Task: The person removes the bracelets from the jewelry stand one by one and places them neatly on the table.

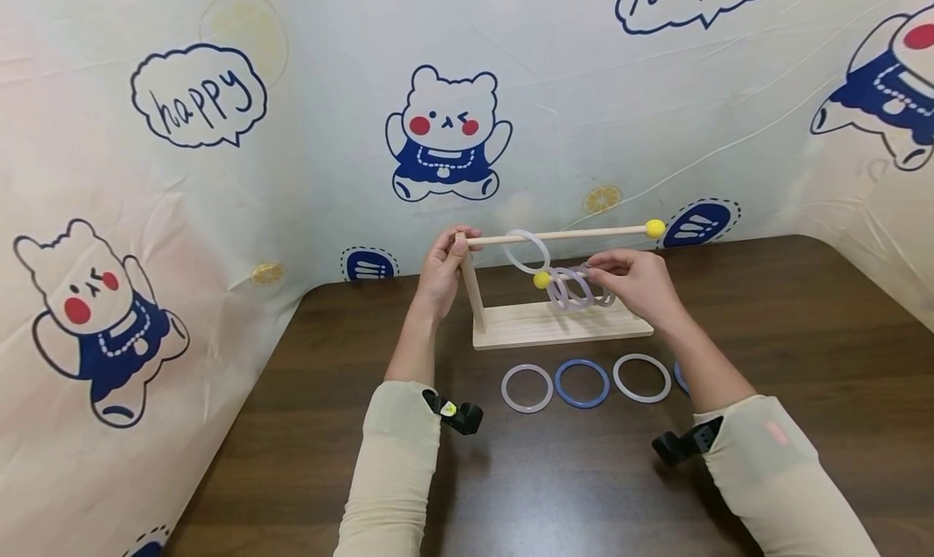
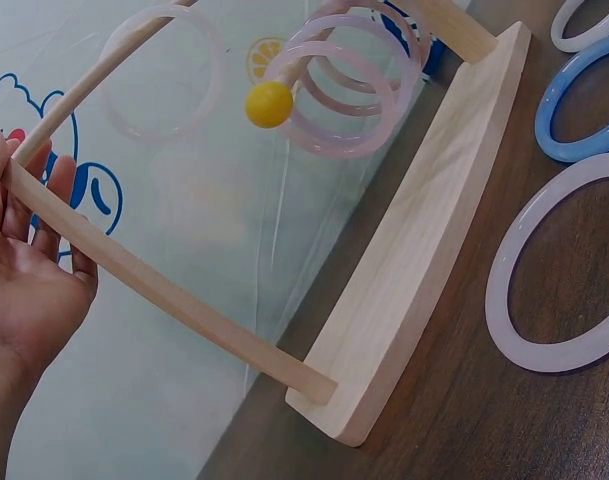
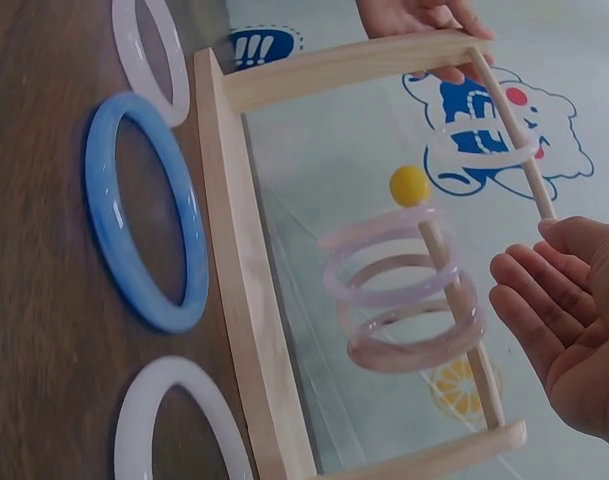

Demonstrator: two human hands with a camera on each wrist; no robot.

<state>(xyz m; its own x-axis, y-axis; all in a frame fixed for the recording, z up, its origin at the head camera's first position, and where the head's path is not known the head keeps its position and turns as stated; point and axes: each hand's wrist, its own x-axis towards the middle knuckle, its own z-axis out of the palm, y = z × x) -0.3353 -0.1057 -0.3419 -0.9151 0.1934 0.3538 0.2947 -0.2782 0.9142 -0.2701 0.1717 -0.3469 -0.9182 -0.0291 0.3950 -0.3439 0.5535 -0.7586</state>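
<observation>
My left hand [image 1: 440,273] holds the top of the left post [image 1: 473,293] of a wooden ring rack, thumb and fingers on either side. A translucent ring [image 1: 546,257] hangs on the upper rod [image 1: 584,234] near that hand. My right hand [image 3: 574,320] is beside the lower rod [image 3: 487,385], its fingers loosely extended and nothing showing in its grasp. Several pale pink and purple rings [image 3: 414,355] hang on this lower rod. It ends in a yellow ball [image 1: 541,280]. In the head view the right hand covers the right post.
On the dark wooden table [image 1: 569,476], in front of the rack's base [image 1: 511,332], lie a pale ring [image 1: 527,367], a blue ring [image 1: 581,362], a white ring [image 1: 642,357] and another blue ring [image 1: 680,377], partly behind my right forearm. A printed cloth [image 1: 314,176] hangs behind.
</observation>
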